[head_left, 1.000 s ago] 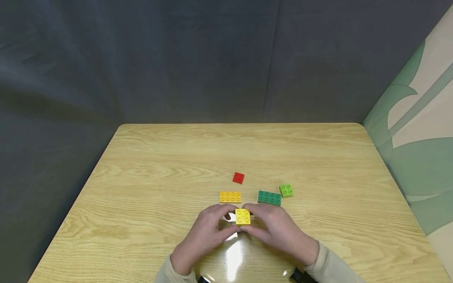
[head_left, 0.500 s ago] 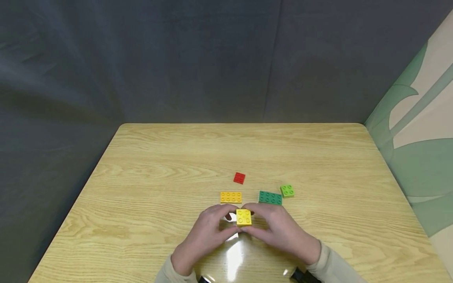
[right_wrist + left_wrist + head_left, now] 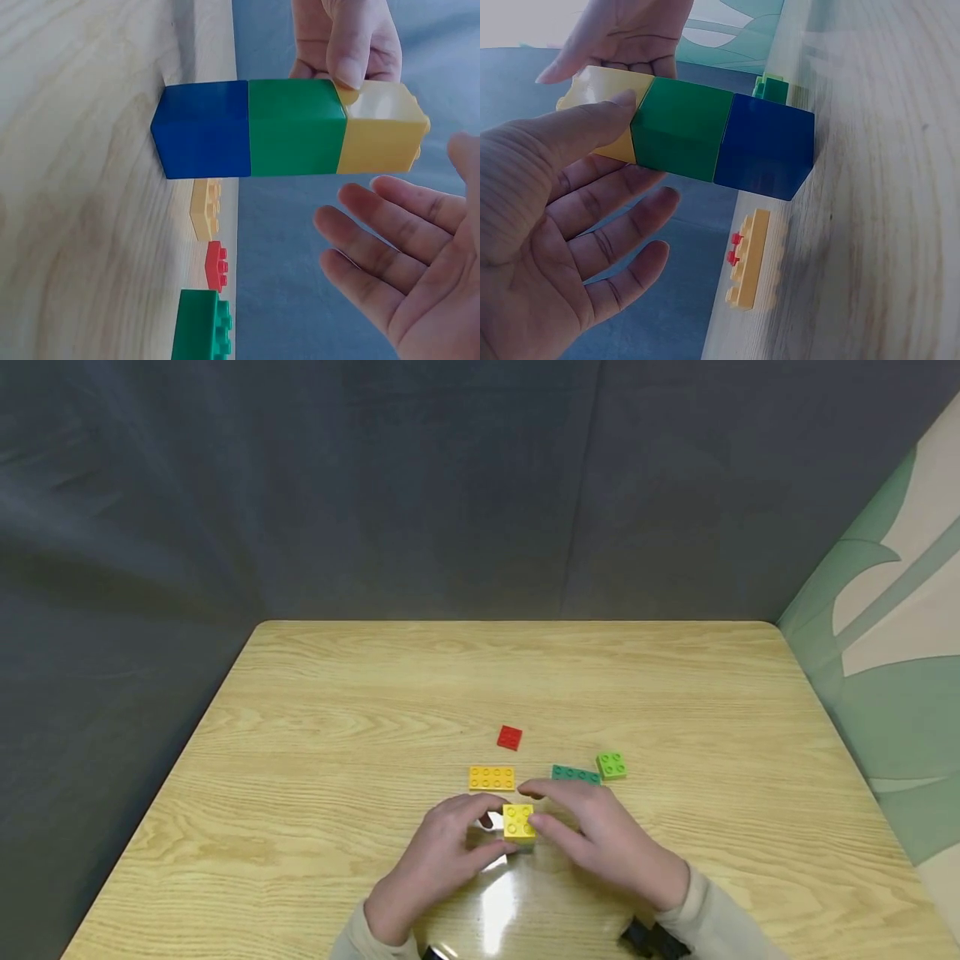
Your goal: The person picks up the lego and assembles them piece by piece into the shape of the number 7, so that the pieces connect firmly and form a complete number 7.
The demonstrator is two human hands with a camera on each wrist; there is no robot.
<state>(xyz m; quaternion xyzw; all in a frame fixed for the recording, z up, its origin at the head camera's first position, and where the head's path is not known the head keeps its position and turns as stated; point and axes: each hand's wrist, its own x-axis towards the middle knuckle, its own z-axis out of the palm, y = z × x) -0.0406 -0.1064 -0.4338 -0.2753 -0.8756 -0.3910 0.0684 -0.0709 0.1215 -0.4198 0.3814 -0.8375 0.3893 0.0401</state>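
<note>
A stack of three toy building bricks stands on the table, with a yellow brick [image 3: 519,821] on top, a green brick [image 3: 682,124] in the middle and a blue brick [image 3: 769,146] at the bottom. My left hand [image 3: 442,843] pinches the yellow brick between thumb and fingers at its left side. Beside the stack on the right, my right hand [image 3: 600,827] is spread with its fingers apart from the bricks, as the right wrist view shows. In the head view the lower bricks are mostly hidden under the yellow one.
Behind the hands lie a flat yellow-orange brick [image 3: 492,778], a small red plate [image 3: 510,737], a long green brick [image 3: 576,773] partly covered by the right hand, and a lime brick [image 3: 612,765]. Dark cloth [image 3: 450,485] hangs beyond the wooden table [image 3: 300,735].
Earlier both hands held the yellow brick from either side. My right hand has let go and its fingers have parted, while the left keeps its grip. The stack looks unmoved.
</note>
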